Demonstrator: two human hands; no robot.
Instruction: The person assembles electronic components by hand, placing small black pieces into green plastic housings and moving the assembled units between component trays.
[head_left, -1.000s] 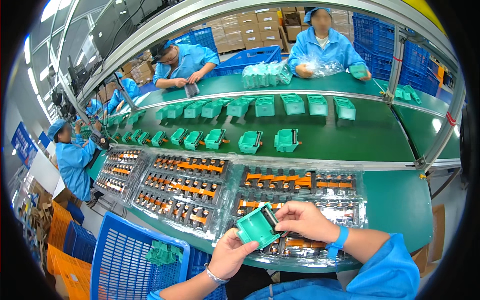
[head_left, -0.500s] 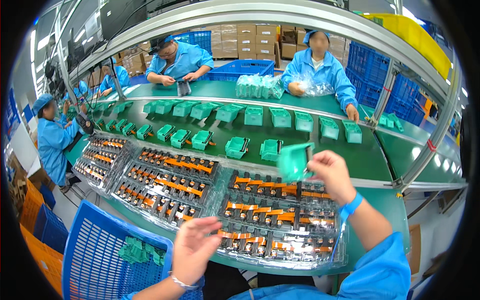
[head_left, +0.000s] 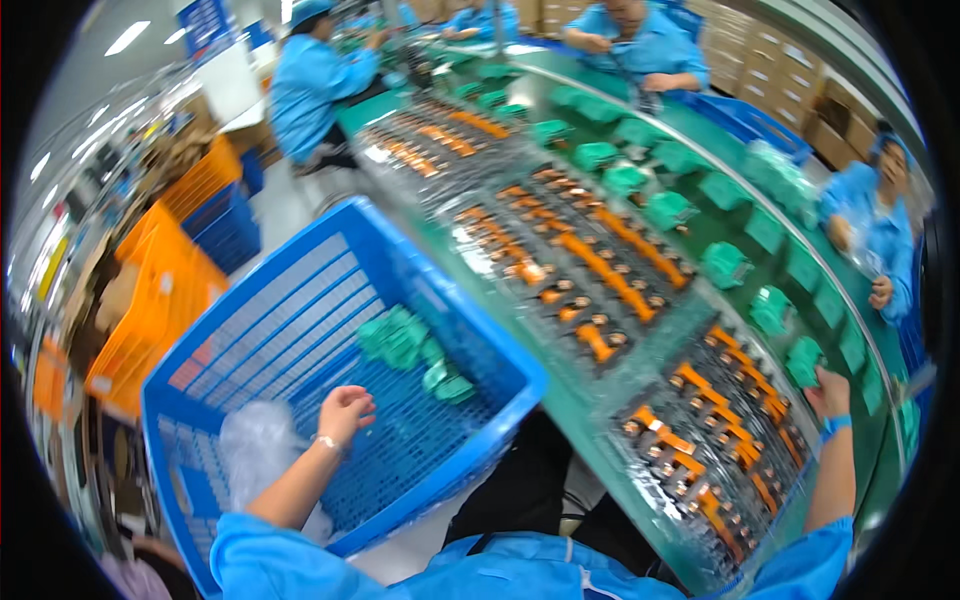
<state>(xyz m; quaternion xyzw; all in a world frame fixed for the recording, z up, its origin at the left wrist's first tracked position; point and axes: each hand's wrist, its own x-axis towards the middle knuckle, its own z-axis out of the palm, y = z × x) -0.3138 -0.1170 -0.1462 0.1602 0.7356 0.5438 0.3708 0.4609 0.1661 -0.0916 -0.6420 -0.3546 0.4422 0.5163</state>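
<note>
Your left hand has free room over the blue basket; translucent bag crowds left, green pieces ahead, basket wall right.

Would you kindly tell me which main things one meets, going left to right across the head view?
Orange crate, clear plastic bag, left hand, heap of green pieces, rightmost parts tray, right hand.

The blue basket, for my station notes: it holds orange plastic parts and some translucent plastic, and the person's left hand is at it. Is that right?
Not quite: the plastic parts are green, as the head view shows. The blue basket does hold them and some translucent plastic, and the left hand is at it.
</note>
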